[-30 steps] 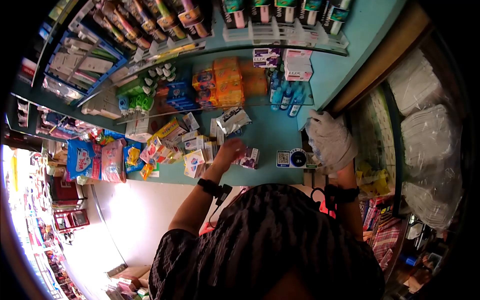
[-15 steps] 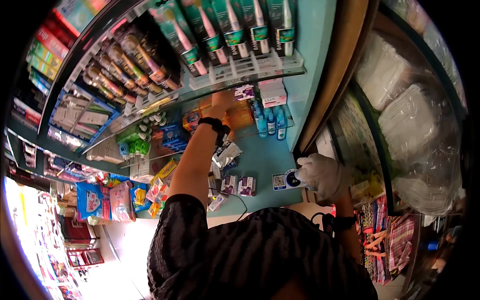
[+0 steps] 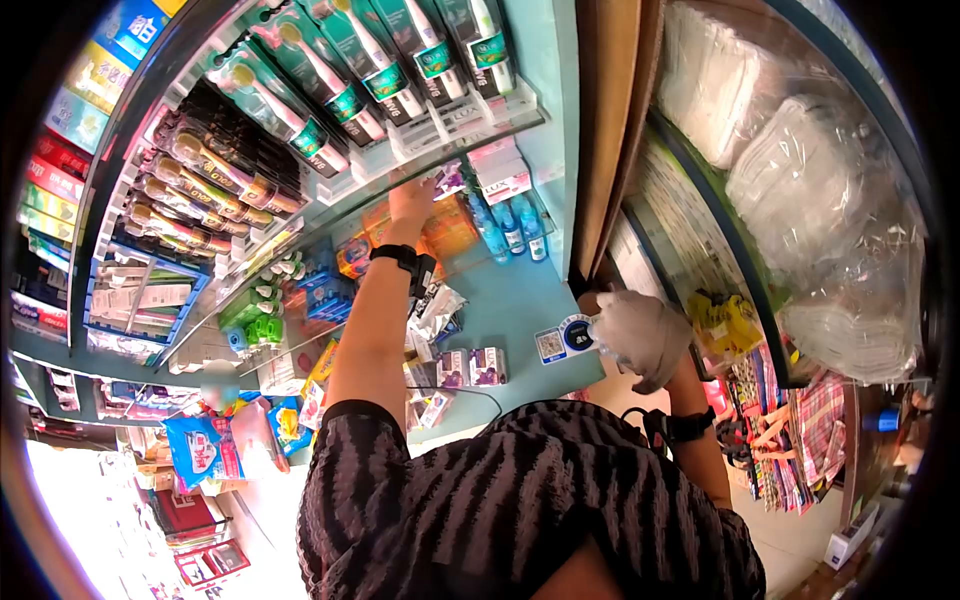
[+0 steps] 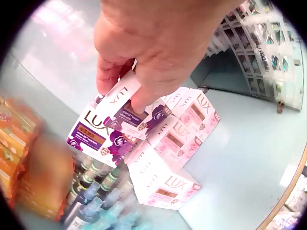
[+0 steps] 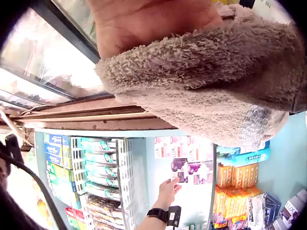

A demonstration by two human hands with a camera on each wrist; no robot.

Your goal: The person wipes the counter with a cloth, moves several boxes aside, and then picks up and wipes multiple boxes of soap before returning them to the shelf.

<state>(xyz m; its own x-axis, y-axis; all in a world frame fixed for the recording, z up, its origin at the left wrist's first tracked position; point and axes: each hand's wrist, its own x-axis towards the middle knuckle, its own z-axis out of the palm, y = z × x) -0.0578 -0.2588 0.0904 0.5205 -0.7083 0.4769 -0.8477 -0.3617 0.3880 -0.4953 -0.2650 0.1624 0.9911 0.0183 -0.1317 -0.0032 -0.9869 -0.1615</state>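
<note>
My left hand point(image 4: 148, 48) pinches a purple-and-white LUX soap box point(image 4: 127, 112) between thumb and fingers, right at a similar purple LUX box point(image 4: 96, 139) on the shelf. Pink LUX boxes point(image 4: 180, 143) are stacked beside it. From the head view, this left hand point(image 3: 410, 200) is under the toothbrush rack, seen partly through glass. My right hand point(image 5: 153, 26) holds a bunched grey towel point(image 5: 206, 91), which hides its fingers. The towel point(image 3: 645, 340) hangs near the counter's right end. Two purple soap boxes point(image 3: 470, 367) stand on the counter point(image 3: 535, 305).
Blue bottles point(image 3: 515, 235) stand below the soap boxes, with orange packs point(image 3: 450, 228) to their left. A glass shelf edge point(image 3: 440, 150) runs above the left hand. Near the towel lies a QR-code card point(image 3: 551, 346). Wrapped white bundles point(image 3: 790, 170) fill the right-hand shelves.
My left hand has gone from the counter up to the shelf of soap boxes. The head view has swung right. The towel stays in my right hand near the counter's right end.
</note>
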